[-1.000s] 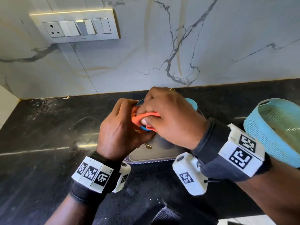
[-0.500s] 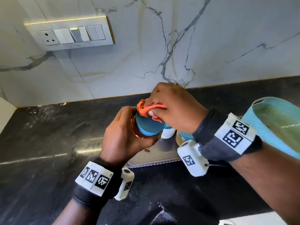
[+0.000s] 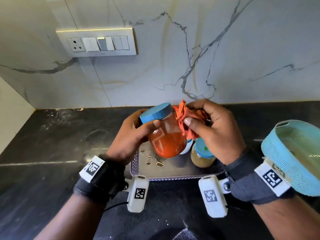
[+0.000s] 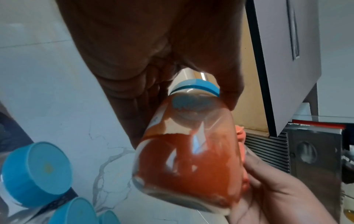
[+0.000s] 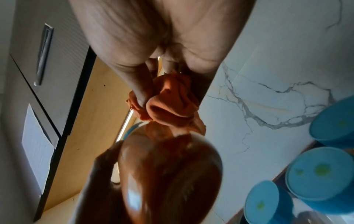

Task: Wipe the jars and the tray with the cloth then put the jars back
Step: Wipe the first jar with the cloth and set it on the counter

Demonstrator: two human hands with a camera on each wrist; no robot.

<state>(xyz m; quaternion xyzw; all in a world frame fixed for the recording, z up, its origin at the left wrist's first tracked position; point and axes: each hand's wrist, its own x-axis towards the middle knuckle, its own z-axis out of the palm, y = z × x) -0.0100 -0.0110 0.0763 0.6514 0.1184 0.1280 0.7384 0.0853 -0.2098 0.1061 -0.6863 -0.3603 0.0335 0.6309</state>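
**Red jar held over tray, cloth on its side**

Left hand (image 3: 129, 135) grips the red jar (image 3: 167, 135) near its neck, fingers and thumb curled round the glass just under the blue lid (image 3: 155, 111). Jar is lifted clear of the tray (image 3: 173, 172) and tilted, lid toward the upper left, base down toward the tray. Contents: orange-red, filling the lower part (glare streaks on the glass).

Right hand (image 3: 213, 130) holds the cloth (image 3: 188, 118), orange and bunched, pinched between thumb and curled fingers. The cloth touches the jar's right shoulder, just beside the lid. The right wrist view confirms it: cloth (image 5: 172, 103) wadded in the fingers and lying against the jar (image 5: 168, 174).

Tray sits on the black counter (image 3: 43, 153) near the marble wall (image 3: 225, 49); several drops or specks lie on its bare left part. On the tray's right part stands a brown jar (image 3: 202, 155) with a blue lid bearing a green dot, and just left of it a white-bodied container, mostly hidden by the red jar. The left wrist view shows blue lids (image 4: 36, 174) at lower left.

A blue mesh basket (image 3: 294, 156) stands at the right edge, behind the right wrist. A switch plate (image 3: 97, 43) is fixed on the wall.
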